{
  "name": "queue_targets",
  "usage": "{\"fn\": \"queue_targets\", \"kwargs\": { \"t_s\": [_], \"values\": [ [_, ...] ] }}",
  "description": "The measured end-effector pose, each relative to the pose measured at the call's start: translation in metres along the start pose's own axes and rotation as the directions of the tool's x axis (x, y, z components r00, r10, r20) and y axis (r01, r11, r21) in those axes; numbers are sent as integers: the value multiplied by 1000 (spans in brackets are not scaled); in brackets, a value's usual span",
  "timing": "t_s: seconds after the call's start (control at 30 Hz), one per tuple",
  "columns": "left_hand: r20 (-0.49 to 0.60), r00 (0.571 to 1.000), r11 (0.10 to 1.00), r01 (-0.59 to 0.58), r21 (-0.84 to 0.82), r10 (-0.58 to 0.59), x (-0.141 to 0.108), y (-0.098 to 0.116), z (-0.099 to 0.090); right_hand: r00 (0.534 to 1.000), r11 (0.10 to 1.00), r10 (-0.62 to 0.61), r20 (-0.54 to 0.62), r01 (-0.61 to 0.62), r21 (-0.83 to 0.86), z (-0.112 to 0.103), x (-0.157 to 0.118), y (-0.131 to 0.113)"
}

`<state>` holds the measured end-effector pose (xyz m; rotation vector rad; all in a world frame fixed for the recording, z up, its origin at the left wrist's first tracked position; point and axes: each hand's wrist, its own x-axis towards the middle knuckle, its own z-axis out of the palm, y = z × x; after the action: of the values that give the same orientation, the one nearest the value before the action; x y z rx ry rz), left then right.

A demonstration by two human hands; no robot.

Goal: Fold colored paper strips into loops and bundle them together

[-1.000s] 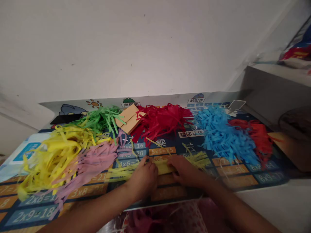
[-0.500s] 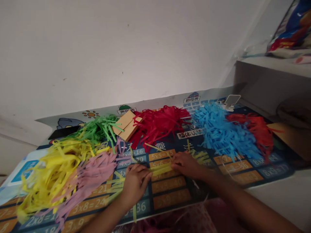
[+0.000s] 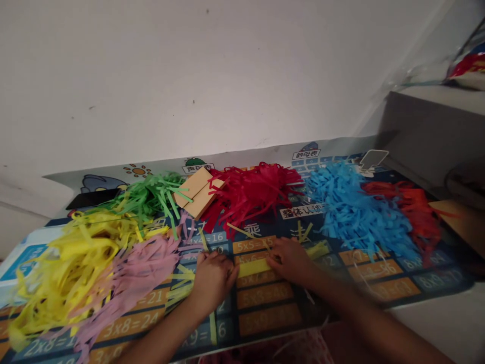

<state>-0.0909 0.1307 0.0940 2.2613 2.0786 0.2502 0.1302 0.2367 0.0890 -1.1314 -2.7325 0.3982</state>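
Observation:
A fringed yellow tissue paper strip stretches flat between both hands, low over the printed mat. At its left part my left hand is closed with the fingers curled on the paper. My right hand grips the other part, fingertips pressed on it. Cut yellow fringe sticks out left of my left hand, and more shows beyond my right hand. Loose yellow strips lie around the hands. Close by on the left is a pink shredded paper pile; a red paper pile lies behind the hands.
Yellow paper shreds and a green pile lie at left. Tan card pieces rest beside the red pile. Blue shreds and orange-red shreds lie at right. A wall stands behind the mat.
The view has shifted slightly. The yellow strip looks flatter and wider between my hands, which stay in nearly the same place. My left fingers are curled more tightly.

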Motion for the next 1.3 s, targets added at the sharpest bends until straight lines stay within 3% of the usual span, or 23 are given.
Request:
{"fn": "queue_targets", "kwargs": {
  "t_s": [0.1, 0.17, 0.27, 0.33, 0.53, 0.67, 0.77, 0.9, 1.07, 1.17, 1.3],
  "values": [
    [-90, 994, 997, -62, 41, 66, -2, 0, -1, 999, 1000, -14, -31, 14, -14, -8, -5, -2],
    [-149, 964, 973, -207, 106, 222, -4, 0, -3, 988, 987, -150, -38, 147, -56, -13, -12, -6],
    [-137, 908, 912, -370, 178, 395, -7, 3, -5, 902, 890, -430, -21, 420, -177, -11, -20, -10],
    [-110, 910, 907, -375, 192, 400, -8, 7, -7, 871, 850, -491, -22, 474, -229, -6, -20, -9],
    [-121, 937, 939, -307, 154, 326, -5, 17, -6, 915, 904, -393, -91, 366, -223, -10, -8, -14],
    [-116, 949, 953, -279, 120, 292, -2, 16, -8, 882, 866, -471, -33, 455, -207, -15, -8, -33],
    [-117, 961, 967, -240, 85, 249, 1, 16, -12, 890, 869, -456, -24, 439, -228, -9, -1, -40],
    [-158, 962, 975, -223, 11, 222, 4, 19, -13, 890, 873, -449, -80, 418, -250, -2, 10, -39],
    [-195, 954, 973, -215, 88, 228, -6, 16, -4, 830, 815, -550, -91, 509, -277, 6, 3, -28],
    [-225, 946, 971, -212, 112, 233, -18, 6, 3, 882, 882, -454, -128, 426, -201, 11, -9, -13],
    [-286, 943, 982, -188, -31, 172, -25, -6, 4, 959, 969, -247, -136, 241, -58, 10, -15, 5]
  ]
}}
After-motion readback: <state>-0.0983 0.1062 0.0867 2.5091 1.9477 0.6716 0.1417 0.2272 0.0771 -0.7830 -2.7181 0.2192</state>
